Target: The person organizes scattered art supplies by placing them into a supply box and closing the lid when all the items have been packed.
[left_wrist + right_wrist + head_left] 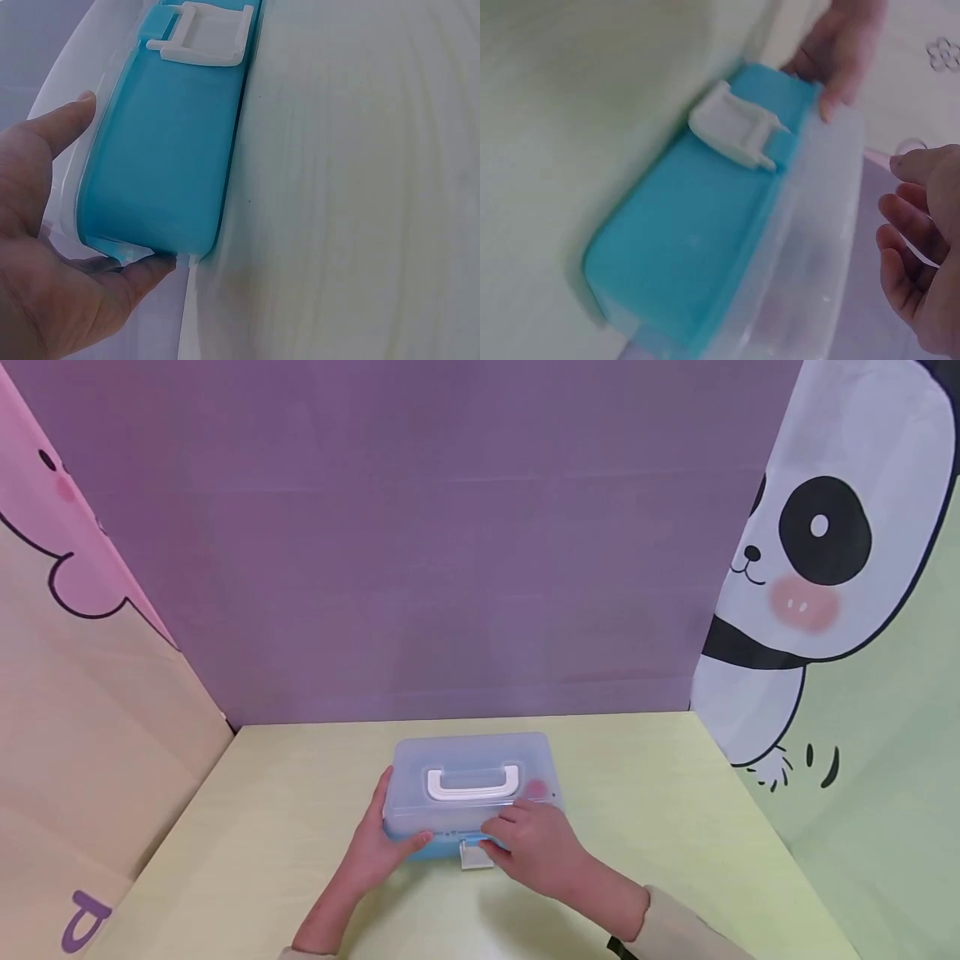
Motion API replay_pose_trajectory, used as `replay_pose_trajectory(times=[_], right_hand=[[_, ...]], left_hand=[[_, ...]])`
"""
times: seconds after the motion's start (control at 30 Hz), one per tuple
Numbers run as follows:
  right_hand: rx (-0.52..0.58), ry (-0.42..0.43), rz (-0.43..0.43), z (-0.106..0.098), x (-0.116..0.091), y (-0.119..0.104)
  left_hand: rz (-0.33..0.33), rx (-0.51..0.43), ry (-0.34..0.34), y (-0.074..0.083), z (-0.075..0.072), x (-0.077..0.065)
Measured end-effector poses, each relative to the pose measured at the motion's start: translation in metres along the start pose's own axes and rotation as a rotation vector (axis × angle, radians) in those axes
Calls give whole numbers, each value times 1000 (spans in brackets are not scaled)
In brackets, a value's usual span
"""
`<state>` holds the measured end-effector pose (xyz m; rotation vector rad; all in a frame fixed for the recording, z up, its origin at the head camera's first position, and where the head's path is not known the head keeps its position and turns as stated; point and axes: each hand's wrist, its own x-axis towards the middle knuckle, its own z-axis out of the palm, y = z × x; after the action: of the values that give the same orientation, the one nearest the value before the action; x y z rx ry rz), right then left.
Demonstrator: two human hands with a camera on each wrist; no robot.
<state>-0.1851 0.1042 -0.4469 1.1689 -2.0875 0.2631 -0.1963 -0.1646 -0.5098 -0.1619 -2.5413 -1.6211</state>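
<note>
A plastic storage box with a clear lid (468,749) and a blue base (161,157) rests on the table. Its white carrying handle (472,792) lies flat on the lid. On the front, the white latch (474,857) is flipped outward, away from the lid. My left hand (372,850) grips the box's left end, thumb at the front lid edge, other fingers along the side. Beside the latch, my right hand (542,847) hovers at the front right of the lid. Its fingers (904,217) are loosely bent with nothing between them, apart from the box in the right wrist view.
The pale yellow table (645,827) extends around the box. A purple wall panel (465,543) stands behind it, a panda-printed panel (885,710) on the right and a pink and cream panel (97,710) on the left.
</note>
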Motion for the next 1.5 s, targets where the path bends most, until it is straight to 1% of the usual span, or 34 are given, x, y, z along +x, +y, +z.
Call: replay_pose_trajectory(times=[0.07, 0.2, 0.33, 0.53, 0.7, 0.8, 0.97, 1.1, 1.27, 1.5], right_hand=[[-14, -79, -31, 9, -2, -6], [-57, -243, -60, 27, -6, -18], [-105, -370, -79, 41, -8, -26], [-195, -485, -91, 59, -7, -31], [-281, -552, -78, 63, -4, -37], [-296, -563, -91, 66, -5, -43], [-322, -521, -114, 73, -11, -52], [-358, -503, -99, 75, -12, -52], [-384, -520, -89, 75, -9, -55], [-447, -500, -197, 76, -8, -60]], left_hand=[[5, -6, -1, -1, 0, 0], [3, -2, 2, -3, 1, -1], [1, 5, 3, -3, 0, -2], [24, 3, 7, -2, -1, -2], [27, -1, 10, -3, -1, -1], [27, 3, 10, -4, -1, -1], [20, 29, 11, -5, -1, 0], [15, 20, 6, -4, 0, 0], [-3, 7, 6, -2, 0, -2], [0, 3, 3, -3, -1, -1]])
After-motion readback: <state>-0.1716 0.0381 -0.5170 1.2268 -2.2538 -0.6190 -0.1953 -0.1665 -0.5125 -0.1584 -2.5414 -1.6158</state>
